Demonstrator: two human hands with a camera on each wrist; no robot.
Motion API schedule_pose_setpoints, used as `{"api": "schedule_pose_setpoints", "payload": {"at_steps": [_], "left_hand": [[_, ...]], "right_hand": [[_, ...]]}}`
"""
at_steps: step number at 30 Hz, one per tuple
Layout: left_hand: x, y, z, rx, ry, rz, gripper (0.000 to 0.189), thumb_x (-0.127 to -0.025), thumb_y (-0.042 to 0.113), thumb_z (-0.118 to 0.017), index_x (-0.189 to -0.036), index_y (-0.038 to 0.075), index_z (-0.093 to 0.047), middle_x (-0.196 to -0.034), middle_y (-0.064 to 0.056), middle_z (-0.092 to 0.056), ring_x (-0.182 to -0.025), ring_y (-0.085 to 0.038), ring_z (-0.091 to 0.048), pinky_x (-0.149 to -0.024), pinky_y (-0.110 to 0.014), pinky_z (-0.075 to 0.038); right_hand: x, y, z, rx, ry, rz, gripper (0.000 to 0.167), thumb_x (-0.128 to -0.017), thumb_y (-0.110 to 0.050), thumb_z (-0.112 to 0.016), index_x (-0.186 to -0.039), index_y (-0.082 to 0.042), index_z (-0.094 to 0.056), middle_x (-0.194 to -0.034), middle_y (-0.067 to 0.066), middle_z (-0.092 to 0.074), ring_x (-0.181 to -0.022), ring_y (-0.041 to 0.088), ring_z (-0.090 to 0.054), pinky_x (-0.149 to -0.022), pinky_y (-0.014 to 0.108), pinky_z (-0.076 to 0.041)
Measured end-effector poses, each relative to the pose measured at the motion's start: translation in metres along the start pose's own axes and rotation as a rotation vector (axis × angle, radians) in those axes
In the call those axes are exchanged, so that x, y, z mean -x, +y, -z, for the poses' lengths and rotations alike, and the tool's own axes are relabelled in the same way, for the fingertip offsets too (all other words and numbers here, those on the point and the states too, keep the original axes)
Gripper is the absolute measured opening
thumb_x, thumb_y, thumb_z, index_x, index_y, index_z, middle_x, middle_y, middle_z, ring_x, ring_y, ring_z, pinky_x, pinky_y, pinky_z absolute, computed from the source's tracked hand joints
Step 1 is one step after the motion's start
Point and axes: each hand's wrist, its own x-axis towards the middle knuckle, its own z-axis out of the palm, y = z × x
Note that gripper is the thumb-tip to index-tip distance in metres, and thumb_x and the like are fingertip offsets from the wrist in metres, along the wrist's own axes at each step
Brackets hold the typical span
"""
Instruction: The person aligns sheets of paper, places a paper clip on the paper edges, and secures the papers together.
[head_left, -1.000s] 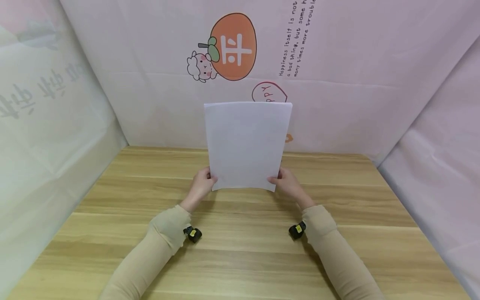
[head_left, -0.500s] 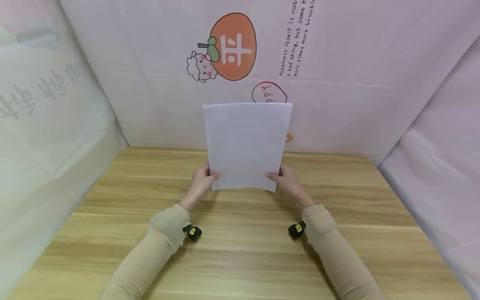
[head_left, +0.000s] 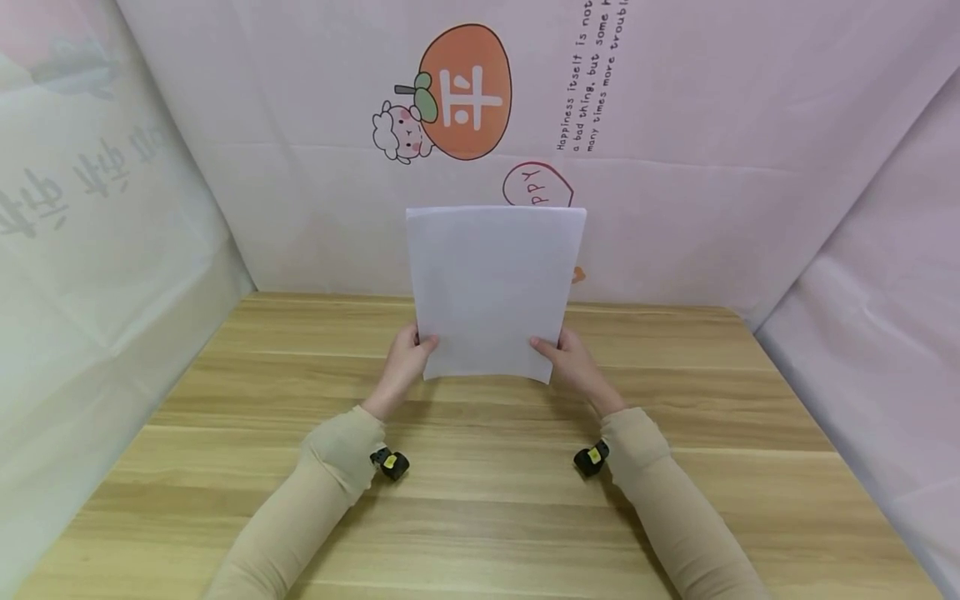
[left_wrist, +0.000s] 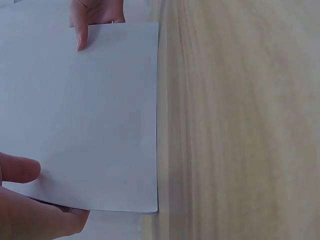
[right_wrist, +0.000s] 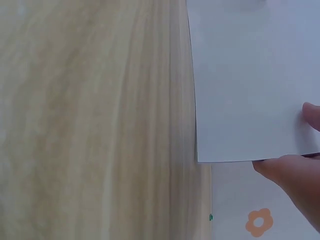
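Observation:
A thin stack of white paper (head_left: pixel 495 283) stands nearly upright over the table, its blank face toward me. Along its left edge, my left hand (head_left: pixel 405 362) grips it low down, thumb on the front face and fingers behind. My right hand (head_left: pixel 576 360) holds the opposite edge in the same way. The left wrist view shows both hands on the paper (left_wrist: pixel 100 115), whose lower edge bows slightly and looks layered at one corner. From the right wrist, the right thumb lies on the near face of the paper (right_wrist: pixel 245 85). Whether the lower edge touches the table I cannot tell.
The wood-grain table (head_left: pixel 480 500) spreads beneath both arms. Behind it hangs a pale printed cloth (head_left: pixel 315 225) with an orange fruit drawing (head_left: pixel 467 92). Pale cloth also closes off the left and right sides. Each wrist carries a small black camera (head_left: pixel 390 462).
Both hands have slid a little way up the paper's side edges, thumbs now higher on the front face. The paper itself has hardly moved.

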Motion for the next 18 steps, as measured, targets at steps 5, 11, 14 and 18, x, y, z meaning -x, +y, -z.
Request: {"api": "schedule_pose_setpoints", "payload": {"at_steps": [5,11,14,18], "left_hand": [[0.0008,-0.0024,-0.0023,0.088,-0.004,-0.015,0.039,-0.096,0.004,-0.045,-0.135,-0.004,-0.043,-0.137,-0.024,-0.049,-0.126,-0.037,-0.047,-0.103,-0.05,-0.04],[0.0016,-0.0032,-0.0068,0.136,0.031,-0.011,0.039,-0.096,0.003,-0.044,-0.135,-0.003,-0.044,-0.139,-0.022,-0.047,-0.129,-0.035,-0.044,-0.108,-0.048,-0.034],[0.0031,-0.0014,-0.0088,0.15,0.049,-0.006,0.04,-0.097,0.003,-0.044,-0.136,-0.003,-0.042,-0.141,-0.02,-0.045,-0.132,-0.033,-0.041,-0.111,-0.047,-0.031],[0.0047,0.0013,-0.01,0.163,0.063,-0.015,0.042,-0.096,0.004,-0.045,-0.137,-0.003,-0.041,-0.143,-0.02,-0.043,-0.133,-0.032,-0.039,-0.112,-0.047,-0.028]], "right_hand": [[-0.0004,-0.001,-0.0026,-0.012,0.01,-0.005,0.04,-0.1,-0.019,-0.048,-0.136,-0.003,-0.041,-0.134,0.021,-0.052,-0.12,0.036,-0.053,-0.099,0.049,-0.044],[0.0002,-0.0025,-0.0035,-0.021,0.014,0.0,0.039,-0.099,-0.018,-0.049,-0.135,-0.002,-0.042,-0.133,0.021,-0.053,-0.12,0.035,-0.053,-0.099,0.048,-0.044],[0.0008,-0.0033,-0.004,-0.028,0.013,0.007,0.04,-0.1,-0.018,-0.048,-0.135,-0.001,-0.042,-0.133,0.022,-0.052,-0.12,0.036,-0.053,-0.099,0.048,-0.044],[0.0017,-0.0053,-0.0043,-0.043,0.009,0.021,0.039,-0.1,-0.016,-0.047,-0.135,0.001,-0.041,-0.133,0.024,-0.051,-0.12,0.038,-0.053,-0.099,0.049,-0.044]]}}
